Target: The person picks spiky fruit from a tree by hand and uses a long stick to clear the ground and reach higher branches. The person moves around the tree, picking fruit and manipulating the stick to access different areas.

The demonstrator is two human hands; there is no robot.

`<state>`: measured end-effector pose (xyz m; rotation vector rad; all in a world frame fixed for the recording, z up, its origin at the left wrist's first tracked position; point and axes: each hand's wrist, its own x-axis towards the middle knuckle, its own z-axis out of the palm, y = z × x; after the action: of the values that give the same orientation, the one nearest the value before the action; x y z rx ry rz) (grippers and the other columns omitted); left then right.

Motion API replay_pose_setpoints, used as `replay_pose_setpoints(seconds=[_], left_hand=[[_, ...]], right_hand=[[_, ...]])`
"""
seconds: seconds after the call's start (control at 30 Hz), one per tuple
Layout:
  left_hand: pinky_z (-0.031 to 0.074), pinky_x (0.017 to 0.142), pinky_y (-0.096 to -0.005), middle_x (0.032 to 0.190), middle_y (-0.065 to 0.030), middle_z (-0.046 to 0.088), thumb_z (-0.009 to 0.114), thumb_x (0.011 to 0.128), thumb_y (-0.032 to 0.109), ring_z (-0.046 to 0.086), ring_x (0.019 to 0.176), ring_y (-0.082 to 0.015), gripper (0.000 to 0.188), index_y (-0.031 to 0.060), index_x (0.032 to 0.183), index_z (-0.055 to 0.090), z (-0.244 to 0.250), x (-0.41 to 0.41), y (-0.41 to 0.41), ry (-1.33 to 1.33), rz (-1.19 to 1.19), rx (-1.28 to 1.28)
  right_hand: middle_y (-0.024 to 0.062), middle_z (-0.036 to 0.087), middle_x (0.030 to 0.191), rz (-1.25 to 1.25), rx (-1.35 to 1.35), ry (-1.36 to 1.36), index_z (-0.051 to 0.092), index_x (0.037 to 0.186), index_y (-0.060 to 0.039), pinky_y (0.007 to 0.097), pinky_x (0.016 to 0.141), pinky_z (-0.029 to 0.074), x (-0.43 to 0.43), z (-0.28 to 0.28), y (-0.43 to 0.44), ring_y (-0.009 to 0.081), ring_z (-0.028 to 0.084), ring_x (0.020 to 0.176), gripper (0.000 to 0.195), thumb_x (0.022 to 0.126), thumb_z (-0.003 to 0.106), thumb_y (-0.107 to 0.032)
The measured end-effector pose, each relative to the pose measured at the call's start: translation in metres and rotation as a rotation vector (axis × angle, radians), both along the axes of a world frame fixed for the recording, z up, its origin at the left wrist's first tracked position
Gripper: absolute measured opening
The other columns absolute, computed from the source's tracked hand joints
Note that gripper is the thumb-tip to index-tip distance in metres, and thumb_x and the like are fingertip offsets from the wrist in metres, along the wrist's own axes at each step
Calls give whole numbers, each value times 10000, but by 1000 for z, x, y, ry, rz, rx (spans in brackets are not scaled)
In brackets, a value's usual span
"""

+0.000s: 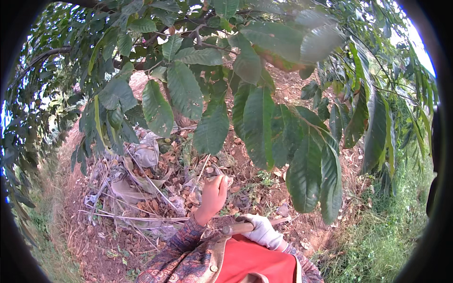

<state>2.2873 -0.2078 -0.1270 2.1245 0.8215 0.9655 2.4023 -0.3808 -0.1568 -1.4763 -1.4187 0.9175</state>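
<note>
My left hand (pixel 213 194), bare, is raised in front of me over the leaf litter. Its fingers are curled around something pale and small, which I cannot make out. My right hand (pixel 260 230) wears a whitish work glove and is closed around a wooden handle (pixel 236 228). The handle lies roughly level across the front of my red garment, its blunt end pointing left. A thinner length of it shows right of the glove; any tool head cannot be told.
Large green leaves (pixel 258 123) hang low from branches ahead. Crumpled plastic sheeting (pixel 147 152) and thin dry sticks (pixel 141 217) lie on the ground at left, among dry leaves. Grass (pixel 375 226) grows on the right.
</note>
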Motion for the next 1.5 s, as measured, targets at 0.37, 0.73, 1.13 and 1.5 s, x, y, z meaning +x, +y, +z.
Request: replay_pose_setpoints(seconds=[0.37, 0.73, 1.13, 1.5], left_hand=[[416, 701, -299, 799, -81, 572, 348, 973, 408, 530, 755, -150, 520, -52, 1020, 585, 69, -5, -46, -195, -861, -638], [398, 558, -289, 597, -55, 541, 481, 939, 293, 509, 548, -157, 372, -45, 887, 630, 71, 0, -36, -122, -1218, -699], [416, 593, -216, 727, -16, 551, 447, 971, 221, 514, 632, -77, 261, 6, 1001, 592, 48, 75, -52, 15, -1181, -898], [432, 786, -398, 992, -113, 572, 515, 858, 20, 541, 867, -252, 287, 39, 1141, 556, 46, 179, -94, -342, -727, 531]], right_hand=[[133, 652, 898, -99, 23, -14, 603, 1038, -76, 366, 734, 494, 14, -39, 0, 315, 635, 845, 358, 712, 697, -191], [157, 602, 1100, -43, -75, -167, 535, 1215, -74, 366, 891, 458, 66, -26, -30, 295, 576, 1026, 527, 722, 697, -169], [74, 612, 1059, -716, 506, 711, 544, 1144, 25, 252, 849, 462, 142, 76, -48, 125, 581, 939, 277, 905, 569, -112], [103, 640, 1007, -863, 757, 632, 510, 1200, 7, 303, 846, 478, 163, 109, -39, 176, 620, 911, 334, 929, 546, -185]])
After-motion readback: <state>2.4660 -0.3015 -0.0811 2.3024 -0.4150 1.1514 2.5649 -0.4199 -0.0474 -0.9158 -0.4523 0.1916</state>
